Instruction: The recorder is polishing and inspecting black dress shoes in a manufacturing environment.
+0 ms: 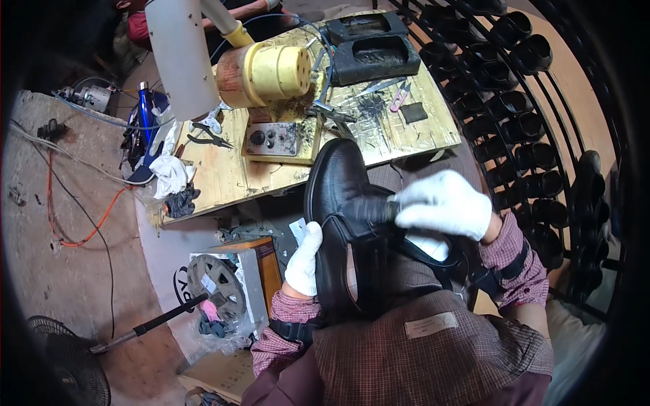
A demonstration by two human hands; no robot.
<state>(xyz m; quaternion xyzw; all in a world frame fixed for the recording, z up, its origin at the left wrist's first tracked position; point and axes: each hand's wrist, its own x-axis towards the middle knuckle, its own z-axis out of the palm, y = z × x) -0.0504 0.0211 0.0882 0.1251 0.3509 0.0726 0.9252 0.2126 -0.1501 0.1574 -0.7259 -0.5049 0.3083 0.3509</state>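
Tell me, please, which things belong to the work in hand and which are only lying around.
In use:
black shoe, held by the left hand
dark blurred tool, in the right hand

Lying around:
pliers
pink snips
dark square piece

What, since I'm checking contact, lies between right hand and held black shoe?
The head view shows a dark, blurred, brush-like tool in the right hand; contact with the shoe is unclear.

You have the shoe (pixel 335 237) by the near edge of the tabletop (pixel 227 168), pliers (pixel 212 139) near its left edge, trays (pixel 376 76) at its far-right corner, snips (pixel 401 97) before them.
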